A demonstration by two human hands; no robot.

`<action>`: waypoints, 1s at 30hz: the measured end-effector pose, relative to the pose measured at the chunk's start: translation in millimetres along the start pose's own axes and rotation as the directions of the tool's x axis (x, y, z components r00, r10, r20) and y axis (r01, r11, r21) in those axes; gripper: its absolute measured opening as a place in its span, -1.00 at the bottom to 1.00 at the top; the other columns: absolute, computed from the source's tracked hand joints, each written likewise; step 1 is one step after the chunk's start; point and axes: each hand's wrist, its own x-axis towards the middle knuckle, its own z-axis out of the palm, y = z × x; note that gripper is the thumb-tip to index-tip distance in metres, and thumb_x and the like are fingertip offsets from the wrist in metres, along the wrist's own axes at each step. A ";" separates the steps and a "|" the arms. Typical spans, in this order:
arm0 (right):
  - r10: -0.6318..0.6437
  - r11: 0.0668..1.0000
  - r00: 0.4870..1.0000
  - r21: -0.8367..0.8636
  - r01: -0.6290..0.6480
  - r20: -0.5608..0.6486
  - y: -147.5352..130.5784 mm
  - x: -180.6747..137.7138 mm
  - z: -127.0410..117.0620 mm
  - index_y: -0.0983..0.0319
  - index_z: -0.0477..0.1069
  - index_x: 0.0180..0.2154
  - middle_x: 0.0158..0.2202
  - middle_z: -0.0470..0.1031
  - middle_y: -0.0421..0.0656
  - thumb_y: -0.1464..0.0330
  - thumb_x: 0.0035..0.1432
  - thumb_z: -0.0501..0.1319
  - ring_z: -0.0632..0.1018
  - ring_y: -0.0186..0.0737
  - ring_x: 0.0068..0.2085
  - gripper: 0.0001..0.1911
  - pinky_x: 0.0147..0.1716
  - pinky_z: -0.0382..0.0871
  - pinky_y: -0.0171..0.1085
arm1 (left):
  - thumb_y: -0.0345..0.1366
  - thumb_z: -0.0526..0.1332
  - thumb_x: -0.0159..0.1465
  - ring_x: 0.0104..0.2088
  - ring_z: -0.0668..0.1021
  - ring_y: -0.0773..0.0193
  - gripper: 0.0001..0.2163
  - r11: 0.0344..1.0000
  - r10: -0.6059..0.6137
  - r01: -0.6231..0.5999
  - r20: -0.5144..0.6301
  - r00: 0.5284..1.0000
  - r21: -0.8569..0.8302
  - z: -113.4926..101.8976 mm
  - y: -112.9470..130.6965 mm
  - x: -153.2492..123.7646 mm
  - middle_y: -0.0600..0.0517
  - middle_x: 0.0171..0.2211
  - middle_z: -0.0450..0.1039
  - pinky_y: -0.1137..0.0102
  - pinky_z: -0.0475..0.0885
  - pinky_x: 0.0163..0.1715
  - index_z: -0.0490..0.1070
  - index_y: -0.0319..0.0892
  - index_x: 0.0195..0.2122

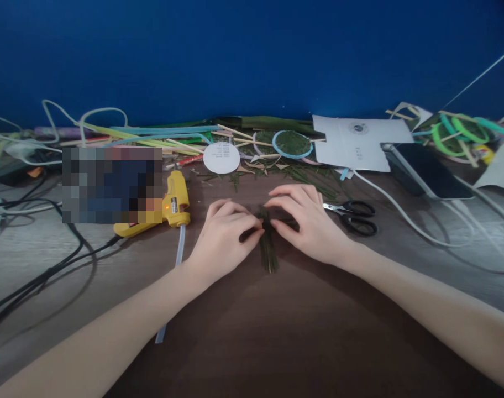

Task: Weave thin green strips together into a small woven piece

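A small bundle of thin dark green leaf strips point(269, 255) lies on the brown table in front of me. My left hand point(227, 235) pinches its upper end between thumb and fingertips. From the other side my right hand point(304, 221) curves toward that same end, its thumb and fingers apart and the fingertips close to the strips. Whether the right fingertips touch them cannot be made out. Just right of this hand lies a pair of black-handled scissors point(358, 216), the blades partly hidden behind it.
Left of my hands lies a yellow glue gun point(178, 202) with a clear glue stick, its light lit. Black cables point(36, 276) run leftward. Along the blue wall are a blue-rimmed green disc point(292, 144), a white paper disc point(221, 158), white card point(351, 143), sticks and a phone point(434, 171).
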 end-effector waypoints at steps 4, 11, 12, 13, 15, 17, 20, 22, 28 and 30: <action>0.004 1.000 0.998 0.025 -0.006 0.065 -2.1 -1.8 5.9 0.19 0.31 -0.08 0.03 0.31 -0.05 0.33 0.14 0.09 0.25 -0.04 0.05 -0.72 -0.07 0.18 -0.05 | -0.36 0.17 0.18 -0.27 0.49 0.24 -0.91 1.000 0.013 -0.013 -0.009 1.000 0.012 0.4 0.3 -0.4 0.08 -0.44 0.54 0.21 0.23 -0.06 0.45 -0.16 -0.42; 0.023 0.999 0.995 0.024 -0.025 0.095 -1.2 -1.3 6.5 0.17 0.30 -0.09 0.02 0.32 -0.07 0.31 0.14 0.08 0.25 -0.06 0.05 -0.73 -0.07 0.18 -0.07 | -0.36 0.16 0.18 -0.26 0.49 0.24 -0.91 1.000 -0.013 0.013 -0.002 1.000 -0.012 0.2 0.9 -0.2 0.08 -0.42 0.54 0.20 0.23 -0.06 0.45 -0.14 -0.41; 0.021 0.999 0.995 0.027 -0.024 0.096 -1.3 -1.3 6.4 0.17 0.30 -0.10 0.02 0.32 -0.07 0.32 0.14 0.08 0.25 -0.06 0.04 -0.74 -0.07 0.18 -0.06 | -0.36 0.16 0.18 -0.26 0.49 0.24 -0.92 1.000 -0.016 0.016 0.000 1.000 -0.016 0.1 1.0 -0.1 0.08 -0.41 0.55 0.21 0.23 -0.07 0.45 -0.14 -0.41; 0.021 0.999 0.995 0.032 -0.024 0.095 -1.4 -1.4 6.4 0.17 0.29 -0.10 0.02 0.32 -0.07 0.32 0.14 0.08 0.26 -0.06 0.04 -0.74 -0.07 0.18 -0.06 | -0.36 0.16 0.18 -0.26 0.49 0.24 -0.92 1.000 -0.018 0.018 0.000 1.000 -0.018 0.0 1.1 0.0 0.08 -0.41 0.54 0.21 0.23 -0.07 0.45 -0.14 -0.41; 0.025 0.999 0.996 0.039 -0.029 0.084 -1.5 -1.7 6.6 0.16 0.27 -0.07 0.02 0.31 -0.07 0.32 0.13 0.09 0.26 -0.05 0.03 -0.71 -0.07 0.18 -0.05 | -0.37 0.17 0.17 -0.26 0.49 0.24 -0.92 1.000 -0.021 0.021 -0.001 1.000 -0.021 0.0 1.5 0.1 0.08 -0.41 0.54 0.21 0.24 -0.08 0.45 -0.15 -0.41; 0.031 0.999 0.997 0.040 -0.034 0.075 -1.7 -2.0 6.9 0.15 0.25 -0.04 0.04 0.29 -0.06 0.32 0.12 0.10 0.25 -0.04 0.04 -0.67 -0.07 0.18 -0.05 | -0.37 0.17 0.17 -0.26 0.49 0.23 -0.93 0.999 -0.023 0.023 -0.003 1.000 -0.023 -0.1 1.8 0.1 0.08 -0.42 0.54 0.22 0.24 -0.09 0.44 -0.15 -0.42; 0.029 0.999 0.996 0.036 -0.033 0.083 -2.0 -2.1 6.8 0.14 0.27 -0.07 0.05 0.28 -0.07 0.32 0.14 0.09 0.25 -0.03 0.05 -0.72 -0.07 0.18 -0.04 | -0.37 0.18 0.17 -0.26 0.49 0.24 -0.93 1.000 -0.016 0.016 -0.003 1.000 -0.024 -0.1 1.6 -0.2 0.08 -0.42 0.54 0.22 0.23 -0.09 0.45 -0.16 -0.42; 0.026 0.999 0.996 0.041 -0.030 0.089 -1.8 -2.0 6.9 0.15 0.30 -0.14 0.04 0.30 -0.08 0.32 0.15 0.08 0.25 -0.04 0.04 -0.79 -0.07 0.17 -0.04 | -0.37 0.18 0.17 -0.26 0.48 0.24 -0.92 1.000 -0.009 0.009 -0.002 1.000 -0.017 -0.2 1.2 -0.4 0.08 -0.43 0.54 0.22 0.22 -0.09 0.45 -0.16 -0.42; 0.032 0.998 0.997 0.053 -0.035 0.072 0.5 -0.7 9.2 0.16 0.30 -0.20 0.01 0.31 -0.09 0.32 0.19 0.04 0.27 -0.07 0.01 -0.85 -0.08 0.15 -0.06 | -0.36 0.17 0.18 -0.27 0.48 0.25 -0.91 1.000 -0.008 0.008 0.005 1.000 -0.014 0.9 0.7 0.0 0.08 -0.44 0.52 0.23 0.22 -0.08 0.46 -0.15 -0.42; 0.042 0.998 0.996 0.047 -0.046 0.084 0.7 0.4 9.3 0.16 0.30 -0.20 0.02 0.30 -0.09 0.32 0.18 0.06 0.27 -0.06 0.00 -0.85 -0.09 0.14 -0.05 | -0.36 0.17 0.18 -0.27 0.48 0.25 -0.91 1.000 -0.007 0.007 0.002 1.000 -0.015 1.3 0.4 0.1 0.08 -0.44 0.52 0.23 0.21 -0.08 0.46 -0.16 -0.42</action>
